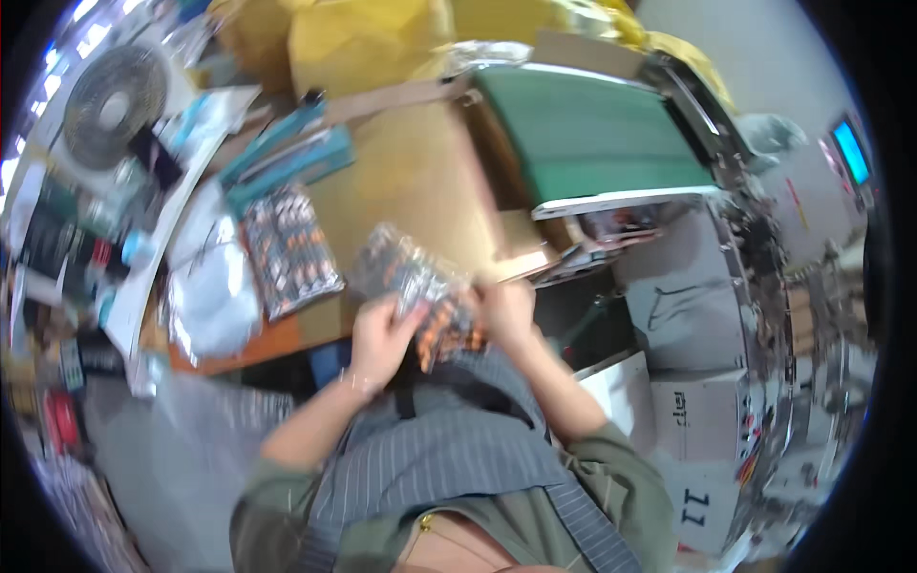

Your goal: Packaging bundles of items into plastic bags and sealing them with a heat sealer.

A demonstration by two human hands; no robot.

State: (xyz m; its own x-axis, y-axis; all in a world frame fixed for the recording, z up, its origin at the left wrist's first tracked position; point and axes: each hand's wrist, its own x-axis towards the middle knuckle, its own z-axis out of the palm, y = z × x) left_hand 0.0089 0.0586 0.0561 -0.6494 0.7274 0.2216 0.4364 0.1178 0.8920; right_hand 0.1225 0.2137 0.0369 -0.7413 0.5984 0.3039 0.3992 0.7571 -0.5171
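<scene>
A clear plastic bag (406,267) of small dark and orange pieces is between my hands, close to my apron at the table's front edge. My left hand (380,339) pinches its near left side, thumb pressed on the plastic. At the bag's right edge is my right hand (506,310), fingers closed; blur hides the exact grip. The pieces look like short cylinders, but their kind is unclear. A similar filled bag (289,250) lies flat on the table to the left. Beside that sits a stack of clear plastic bags (212,286).
A teal holder (291,164) stands at the back left of the wooden table (401,158). A green conveyor belt (597,134) lies to the right, with grey boxes (693,411) below. A fan (115,105) stands far left; yellow sacks (368,43) line the back.
</scene>
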